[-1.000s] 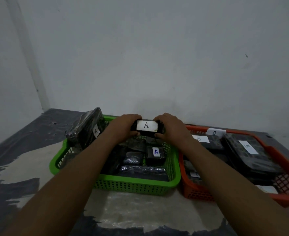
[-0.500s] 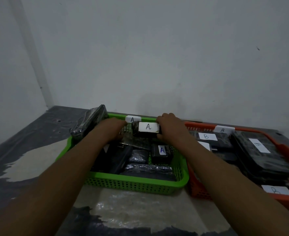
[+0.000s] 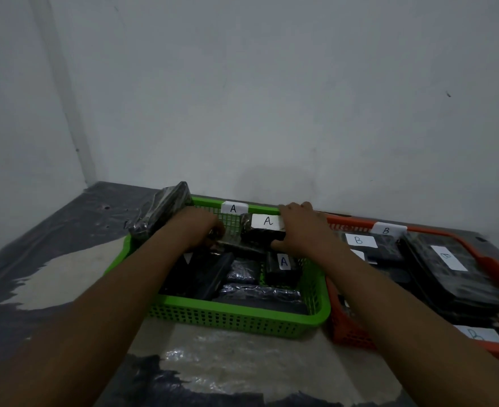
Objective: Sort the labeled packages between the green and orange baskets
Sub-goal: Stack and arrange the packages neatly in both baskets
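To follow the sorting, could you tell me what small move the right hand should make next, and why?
Probably let go: the right hand grips the A package inside the far end of the green basket, whose tag also reads A.

I count one green basket [image 3: 236, 318], one orange basket [image 3: 348, 333], three A labels [image 3: 267, 221] and four B labels [image 3: 358, 240]; the dark wrapped packages [image 3: 260, 292] overlap too much for me to number.
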Demonstrator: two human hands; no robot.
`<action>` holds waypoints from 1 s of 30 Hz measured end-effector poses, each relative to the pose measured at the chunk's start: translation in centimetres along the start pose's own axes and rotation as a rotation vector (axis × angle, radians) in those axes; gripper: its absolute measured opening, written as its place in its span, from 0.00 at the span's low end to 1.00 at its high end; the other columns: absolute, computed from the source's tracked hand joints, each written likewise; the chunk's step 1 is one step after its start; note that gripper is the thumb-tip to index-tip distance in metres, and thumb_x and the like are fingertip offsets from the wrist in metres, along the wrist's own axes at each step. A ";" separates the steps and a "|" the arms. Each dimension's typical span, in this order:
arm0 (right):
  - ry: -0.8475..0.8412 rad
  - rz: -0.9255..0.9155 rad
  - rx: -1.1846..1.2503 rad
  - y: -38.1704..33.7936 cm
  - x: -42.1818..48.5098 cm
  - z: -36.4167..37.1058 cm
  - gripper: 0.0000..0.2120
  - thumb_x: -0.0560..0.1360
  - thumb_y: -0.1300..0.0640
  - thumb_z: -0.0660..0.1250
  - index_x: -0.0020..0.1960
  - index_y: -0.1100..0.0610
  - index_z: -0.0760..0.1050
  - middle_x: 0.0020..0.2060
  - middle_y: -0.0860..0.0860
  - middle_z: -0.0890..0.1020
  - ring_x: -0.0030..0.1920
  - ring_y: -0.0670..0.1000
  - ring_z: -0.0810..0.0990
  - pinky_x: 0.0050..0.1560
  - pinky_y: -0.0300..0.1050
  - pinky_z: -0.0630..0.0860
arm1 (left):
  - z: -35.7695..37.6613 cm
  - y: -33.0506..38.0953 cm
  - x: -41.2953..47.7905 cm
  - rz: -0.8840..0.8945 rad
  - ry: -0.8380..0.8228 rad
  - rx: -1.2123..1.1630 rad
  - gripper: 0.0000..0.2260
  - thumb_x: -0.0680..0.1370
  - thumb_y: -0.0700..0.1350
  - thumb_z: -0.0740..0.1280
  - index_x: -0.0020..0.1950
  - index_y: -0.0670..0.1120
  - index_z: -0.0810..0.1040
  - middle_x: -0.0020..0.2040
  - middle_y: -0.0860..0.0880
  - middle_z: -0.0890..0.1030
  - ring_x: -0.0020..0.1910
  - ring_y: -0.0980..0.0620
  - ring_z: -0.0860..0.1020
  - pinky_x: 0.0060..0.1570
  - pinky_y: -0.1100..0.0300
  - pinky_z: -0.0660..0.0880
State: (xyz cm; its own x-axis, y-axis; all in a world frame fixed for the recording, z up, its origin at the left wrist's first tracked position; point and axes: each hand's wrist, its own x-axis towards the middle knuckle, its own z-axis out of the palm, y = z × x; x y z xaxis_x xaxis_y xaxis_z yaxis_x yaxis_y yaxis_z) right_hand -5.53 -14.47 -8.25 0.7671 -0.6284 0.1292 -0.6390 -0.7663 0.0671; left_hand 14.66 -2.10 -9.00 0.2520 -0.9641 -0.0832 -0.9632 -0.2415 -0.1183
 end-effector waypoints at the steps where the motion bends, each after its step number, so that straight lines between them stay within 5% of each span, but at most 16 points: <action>1: 0.066 -0.045 0.029 -0.4 -0.1 0.1 0.35 0.72 0.41 0.70 0.74 0.53 0.65 0.67 0.52 0.72 0.68 0.57 0.67 0.63 0.59 0.70 | -0.3 -0.2 -0.1 -0.001 0.035 -0.013 0.15 0.78 0.48 0.71 0.65 0.54 0.79 0.61 0.49 0.82 0.59 0.47 0.79 0.57 0.56 0.76; 6: 0.223 -0.308 0.216 -2.4 0.1 0.8 0.22 0.74 0.47 0.72 0.66 0.51 0.75 0.58 0.50 0.78 0.59 0.54 0.73 0.55 0.48 0.71 | -2.0 -0.9 -0.8 -0.003 0.200 -0.186 0.12 0.82 0.46 0.63 0.64 0.48 0.80 0.57 0.44 0.83 0.55 0.44 0.80 0.55 0.51 0.76; 11: 0.120 -0.219 0.423 -2.5 0.9 1.2 0.12 0.77 0.54 0.71 0.60 0.53 0.81 0.53 0.52 0.84 0.52 0.54 0.80 0.52 0.49 0.78 | -2.3 -1.0 -1.8 -0.006 0.212 -0.222 0.12 0.84 0.45 0.59 0.63 0.45 0.78 0.59 0.44 0.81 0.57 0.45 0.77 0.57 0.51 0.74; 17: 0.086 -0.221 0.504 -1.9 1.3 1.4 0.12 0.78 0.57 0.69 0.61 0.55 0.81 0.53 0.54 0.84 0.50 0.53 0.81 0.48 0.43 0.74 | -2.1 -0.5 -2.0 -0.015 0.229 -0.209 0.11 0.84 0.44 0.60 0.64 0.46 0.76 0.59 0.45 0.80 0.58 0.46 0.77 0.57 0.51 0.74; 22: 0.099 -0.206 0.606 -1.3 2.1 0.4 0.13 0.82 0.56 0.64 0.64 0.54 0.79 0.60 0.54 0.82 0.59 0.53 0.79 0.55 0.42 0.71 | -2.3 -1.0 -1.8 0.026 0.384 -0.232 0.22 0.78 0.45 0.70 0.72 0.50 0.71 0.70 0.47 0.72 0.64 0.47 0.74 0.59 0.55 0.71; 26: 0.100 -0.157 0.696 -0.1 3.4 -0.7 0.14 0.83 0.58 0.60 0.64 0.56 0.79 0.61 0.54 0.82 0.60 0.52 0.79 0.56 0.43 0.73 | -2.6 -0.9 -1.7 0.119 0.338 -0.177 0.39 0.69 0.53 0.78 0.77 0.50 0.65 0.75 0.49 0.67 0.70 0.47 0.70 0.65 0.53 0.68; 30: 0.064 -0.067 0.839 0.6 3.9 -0.5 0.14 0.84 0.58 0.59 0.63 0.59 0.80 0.60 0.56 0.82 0.60 0.55 0.80 0.63 0.55 0.77 | -2.5 -0.1 -0.9 0.149 0.324 -0.175 0.37 0.70 0.47 0.79 0.76 0.48 0.67 0.73 0.49 0.71 0.67 0.46 0.73 0.64 0.50 0.72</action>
State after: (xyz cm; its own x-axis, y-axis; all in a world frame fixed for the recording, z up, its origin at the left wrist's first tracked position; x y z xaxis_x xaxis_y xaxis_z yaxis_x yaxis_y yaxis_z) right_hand -2.95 -17.29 -7.24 0.7811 -0.5886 0.2084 -0.3188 -0.6629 -0.6775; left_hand 14.27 -1.48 -6.42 0.0921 -0.9680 0.2335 -0.9955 -0.0840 0.0445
